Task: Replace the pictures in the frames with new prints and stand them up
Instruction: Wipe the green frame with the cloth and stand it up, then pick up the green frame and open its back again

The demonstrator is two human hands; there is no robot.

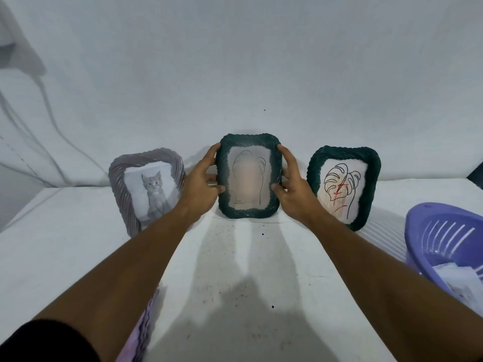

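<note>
Three frames line the back of the white tabletop (78,257), and I'm going left to right. First, the lilac frame (146,189) with the kitten print stands upright, leaning back a little, I'd say on a rear prop I can't see. Next, my left hand (201,184) grips the left edge of the middle green frame (248,176): thumb high on the rim near the top corner, fingers (213,177) curled against the side and lower edge. The frame's foot touches the tabletop just in front of the draped white backdrop (235,61), so I judge I'm steadying it to find its stand. My right hand (292,184) mirrors that on the right edge, fingertips pressed to the rim, thumb reaching toward the glass. Both hands are partly curled, holding only this frame. Further right, the second green frame (345,186) with the leaf drawing stands tilted. Last, a purple basket (428,231) at the edge holds loose prints (460,280).
</note>
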